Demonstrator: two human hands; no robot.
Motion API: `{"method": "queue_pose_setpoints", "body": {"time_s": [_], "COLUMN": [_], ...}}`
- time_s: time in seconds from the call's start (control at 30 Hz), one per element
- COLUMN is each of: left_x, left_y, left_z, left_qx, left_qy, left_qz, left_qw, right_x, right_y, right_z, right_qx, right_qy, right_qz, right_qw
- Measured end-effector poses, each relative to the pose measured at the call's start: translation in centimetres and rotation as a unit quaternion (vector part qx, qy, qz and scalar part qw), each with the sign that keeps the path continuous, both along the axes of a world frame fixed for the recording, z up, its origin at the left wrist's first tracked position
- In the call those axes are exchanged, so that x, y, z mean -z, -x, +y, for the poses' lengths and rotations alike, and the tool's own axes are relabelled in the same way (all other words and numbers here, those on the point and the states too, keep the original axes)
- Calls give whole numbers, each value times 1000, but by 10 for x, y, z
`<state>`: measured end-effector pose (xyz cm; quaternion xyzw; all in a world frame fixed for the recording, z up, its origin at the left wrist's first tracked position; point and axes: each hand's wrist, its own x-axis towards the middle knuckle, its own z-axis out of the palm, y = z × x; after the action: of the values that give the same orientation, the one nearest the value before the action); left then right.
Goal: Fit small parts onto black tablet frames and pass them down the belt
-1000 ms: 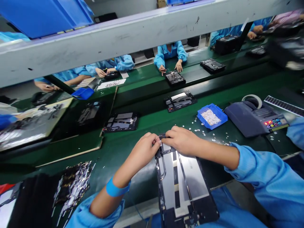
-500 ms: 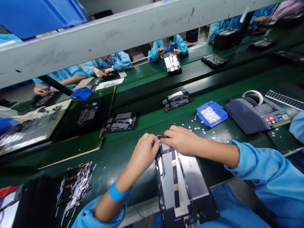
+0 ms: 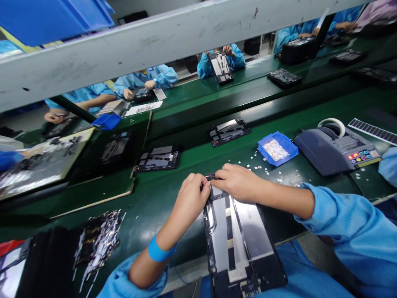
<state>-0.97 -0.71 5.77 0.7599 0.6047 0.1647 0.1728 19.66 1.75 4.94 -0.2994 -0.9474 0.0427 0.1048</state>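
Note:
An opened tablet [image 3: 252, 231], its inside with silvery battery plates and dark strips facing up, lies tilted over the bench's near edge, its lower end by my lap. My left hand [image 3: 192, 192] is at its top left corner, thumb and forefinger pressed together. From the right, my right hand [image 3: 237, 180] reaches across the top edge with bent, closed fingers, and its fingertips almost meet the left ones. Whatever lies between the fingertips is too small or hidden to make out. A blue band [image 3: 159, 249] circles my left wrist.
Beyond my hands are a blue tray [image 3: 291, 152] of small white pieces, a tape dispenser [image 3: 328, 151] and two more opened tablets [image 3: 158, 158]. Thin strips [image 3: 101, 240] are heaped at left. A grey beam [image 3: 155, 41] crosses overhead. Co-workers [image 3: 235, 62] sit opposite.
My hands stay at the tablet's top edge, with only a slight shift. Across the bench, a co-worker has raised a tablet more upright. The view has moved a little.

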Motion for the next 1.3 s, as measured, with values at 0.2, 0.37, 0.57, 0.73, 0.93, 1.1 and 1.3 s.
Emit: {"method": "queue_pose_setpoints", "body": {"time_s": [0.2, 0.37, 0.57, 0.73, 0.93, 1.1, 1.3], "left_x": [12, 19, 17, 10, 10, 8, 8], "left_y": [4, 6, 8, 19, 22, 22, 22], "left_z": [2, 11, 11, -13, -34, -33, -34], "left_qx": [-73, -117, -87, -26, 64, 107, 100], "left_qy": [41, 136, 166, -59, -191, -232, -217], "left_qz": [-126, -246, -279, -60, 175, 266, 254], "left_qw": [988, 953, 942, 996, 964, 929, 937], "right_x": [8, 13, 12, 14, 14, 15, 3], "right_y": [-1, -2, -1, -1, -1, -1, 2], "right_z": [1, 2, 3, 4, 4, 3, -3], "right_qx": [-9, -13, -4, -7, -5, -5, -11], "right_qy": [-13, -25, -42, -43, -37, -28, -33], "right_qz": [21, 23, 30, 30, 33, 25, -25], "right_qw": [1000, 999, 999, 999, 999, 999, 999]}}
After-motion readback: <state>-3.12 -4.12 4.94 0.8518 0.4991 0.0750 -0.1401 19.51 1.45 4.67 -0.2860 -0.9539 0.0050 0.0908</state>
